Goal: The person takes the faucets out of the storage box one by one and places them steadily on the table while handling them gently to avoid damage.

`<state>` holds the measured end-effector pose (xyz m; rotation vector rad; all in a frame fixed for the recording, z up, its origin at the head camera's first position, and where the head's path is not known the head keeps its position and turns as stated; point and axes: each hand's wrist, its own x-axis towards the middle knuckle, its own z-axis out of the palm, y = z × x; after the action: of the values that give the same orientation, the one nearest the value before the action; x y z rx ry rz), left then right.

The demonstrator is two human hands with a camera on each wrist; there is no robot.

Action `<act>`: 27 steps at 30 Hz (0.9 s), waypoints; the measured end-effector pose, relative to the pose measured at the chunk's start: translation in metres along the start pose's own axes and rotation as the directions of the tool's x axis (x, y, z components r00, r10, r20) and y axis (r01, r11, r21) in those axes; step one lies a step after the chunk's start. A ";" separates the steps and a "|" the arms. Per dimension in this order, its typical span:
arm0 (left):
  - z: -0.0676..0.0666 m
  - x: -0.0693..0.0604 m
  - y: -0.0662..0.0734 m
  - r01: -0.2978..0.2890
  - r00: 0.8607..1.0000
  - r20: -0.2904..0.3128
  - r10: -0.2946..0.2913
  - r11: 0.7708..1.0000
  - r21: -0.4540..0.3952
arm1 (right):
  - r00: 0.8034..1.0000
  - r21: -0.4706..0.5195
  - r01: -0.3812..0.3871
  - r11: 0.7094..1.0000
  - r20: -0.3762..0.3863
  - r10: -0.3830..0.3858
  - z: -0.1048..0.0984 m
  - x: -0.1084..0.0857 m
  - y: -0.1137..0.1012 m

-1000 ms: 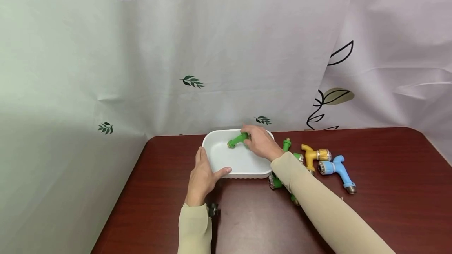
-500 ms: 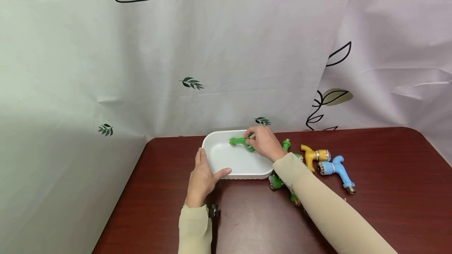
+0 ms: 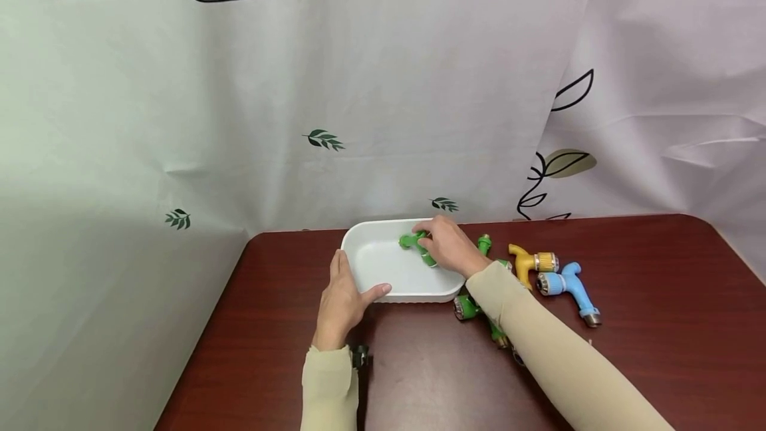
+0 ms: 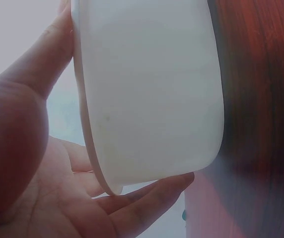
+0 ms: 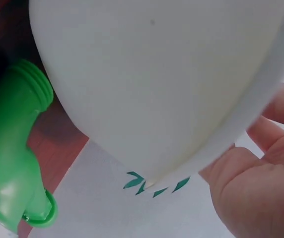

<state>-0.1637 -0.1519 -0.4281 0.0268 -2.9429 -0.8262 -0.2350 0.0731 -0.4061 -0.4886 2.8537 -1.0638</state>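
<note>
A white plastic tray [image 3: 413, 297] stands at the back of the table. My left hand [image 3: 340, 303] holds its near left corner, thumb at the near side and fingers along the left side; in the left wrist view the fingers [image 4: 152, 201] lie against the outer wall. Inside the tray, toward its right end, my right hand [image 3: 447, 245] pinches a green plastic tap [image 3: 428, 259], partly hidden by the fingers. In the right wrist view the right hand [image 5: 261, 183] shows beyond the tray's rim, and the held tap is out of sight.
Several green taps [image 3: 466, 308] lie right of the tray, partly under the right forearm; one green tap [image 5: 13, 144] is close in the right wrist view. A yellow tap [image 3: 524, 265] and a blue tap [image 3: 574, 287] lie farther right. A patterned white sheet [image 3: 383, 165] hangs behind the table.
The green tap in my right hand has shifted to the right and turned within the tray, its handle end swinging toward the near side. My left hand has stayed put.
</note>
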 end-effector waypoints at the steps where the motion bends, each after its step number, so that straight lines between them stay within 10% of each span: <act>1: 0.000 0.000 0.000 0.002 1.000 0.001 -0.002 1.000 -0.003 | 1.000 0.000 0.003 1.000 -0.002 -0.003 0.000 0.000 0.000; 27: -0.001 0.000 0.001 0.002 1.000 0.021 -0.002 1.000 0.005 | 0.970 0.108 0.053 0.993 -0.243 -0.025 -0.005 -0.029 -0.005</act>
<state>-0.1634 -0.1516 -0.4265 0.0215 -2.9652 -0.8239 -0.2073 0.0819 -0.4003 -0.4366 2.9753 -1.3734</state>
